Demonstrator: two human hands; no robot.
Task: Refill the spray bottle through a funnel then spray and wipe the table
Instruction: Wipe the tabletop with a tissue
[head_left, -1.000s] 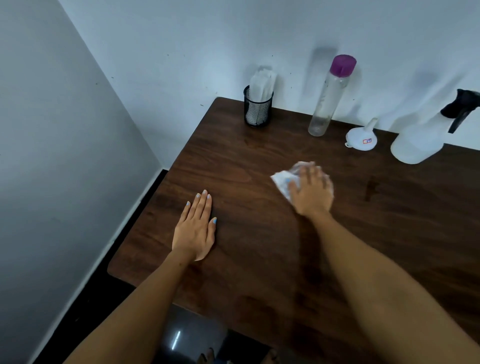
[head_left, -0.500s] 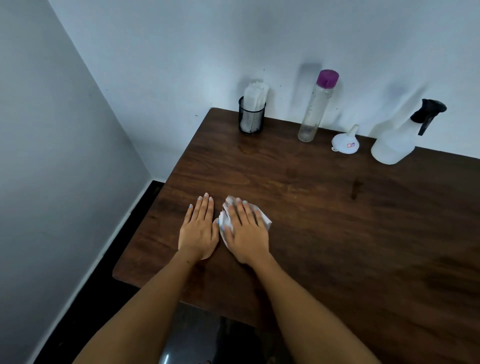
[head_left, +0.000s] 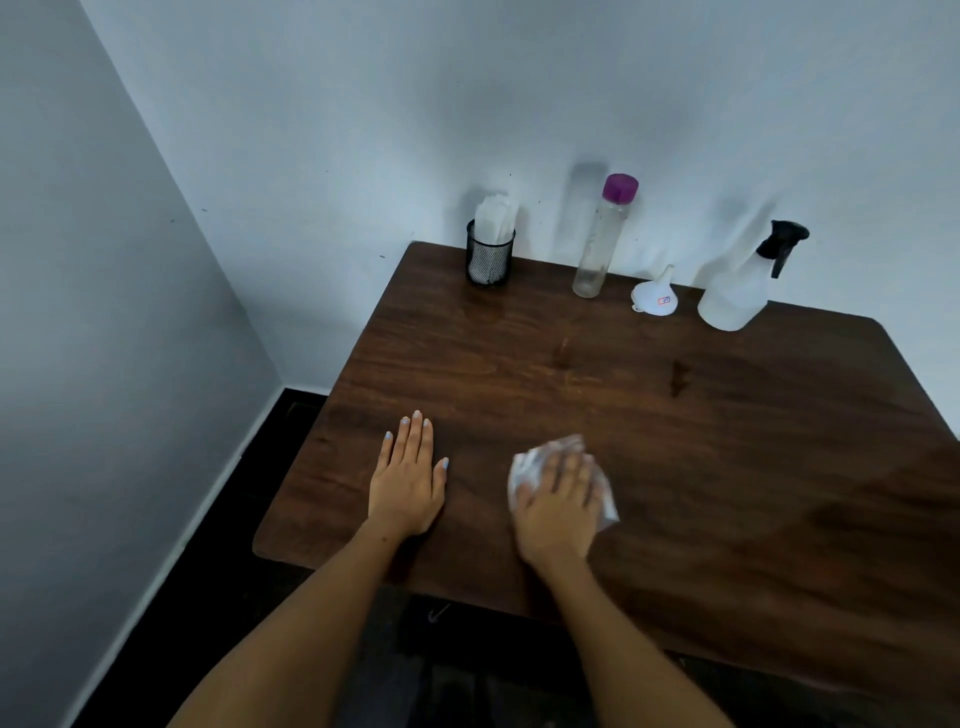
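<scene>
My right hand (head_left: 558, 499) presses a crumpled white tissue (head_left: 524, 462) flat against the dark wooden table (head_left: 727, 441), fingers spread over it and blurred by motion. My left hand (head_left: 408, 475) lies flat on the tabletop to the left of it, fingers straight and together, holding nothing. At the back by the wall stand the translucent spray bottle (head_left: 737, 293) with its black trigger head, a small white funnel (head_left: 655, 297) lying mouth down, and a tall clear bottle (head_left: 602, 239) with a purple cap.
A black mesh cup (head_left: 489, 259) stuffed with white tissues stands at the table's back left corner. Grey walls close the left and back sides. Dark floor shows below the table's left and near edges. Faint damp marks streak the wood mid-table.
My right hand slid the tissue from mid-table to beside my left hand, then back out to the right. The left hand stayed flat in place. The camera tilted, showing more wall.
</scene>
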